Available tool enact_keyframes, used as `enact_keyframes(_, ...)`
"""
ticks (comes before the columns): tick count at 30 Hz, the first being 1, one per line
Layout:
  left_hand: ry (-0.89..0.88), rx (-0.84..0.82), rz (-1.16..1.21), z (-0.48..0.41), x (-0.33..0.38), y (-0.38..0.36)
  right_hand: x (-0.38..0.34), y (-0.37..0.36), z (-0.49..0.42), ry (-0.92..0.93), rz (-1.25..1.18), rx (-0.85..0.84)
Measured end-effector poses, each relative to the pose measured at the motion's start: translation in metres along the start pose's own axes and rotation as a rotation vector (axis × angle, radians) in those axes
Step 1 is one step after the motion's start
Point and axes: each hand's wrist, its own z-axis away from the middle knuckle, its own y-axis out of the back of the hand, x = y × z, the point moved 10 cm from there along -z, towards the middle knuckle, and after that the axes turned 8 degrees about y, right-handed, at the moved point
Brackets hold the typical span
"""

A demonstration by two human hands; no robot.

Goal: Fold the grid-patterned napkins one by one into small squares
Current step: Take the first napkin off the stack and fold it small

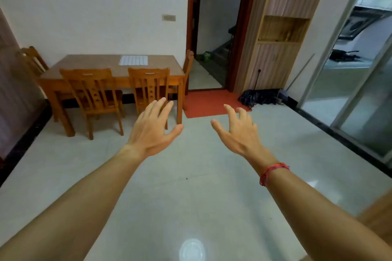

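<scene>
Both hands (153,129) spread, napkins (133,60) lie on table (93,63).

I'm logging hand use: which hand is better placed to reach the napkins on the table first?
Left, slightly. Both hands are open, empty and far short of the table. The left hand lines up with the table where the napkins lie; the right hand is held toward the red mat beside it.

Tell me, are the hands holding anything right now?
No. The left hand and right hand are open in the air, holding nothing. The napkins lie far off on the table.
</scene>
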Motion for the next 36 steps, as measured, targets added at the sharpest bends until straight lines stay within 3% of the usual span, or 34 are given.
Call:
enact_keyframes(18,-0.011,-0.172,-0.008,-0.231,-0.066,-0.205,0.132,-0.145,-0.220,-0.189,0.037,-0.123)
enact_keyframes(36,0.147,-0.236,-0.086,-0.448,-0.078,-0.393,0.285,-0.264,-0.484,-0.069,0.006,-0.269)
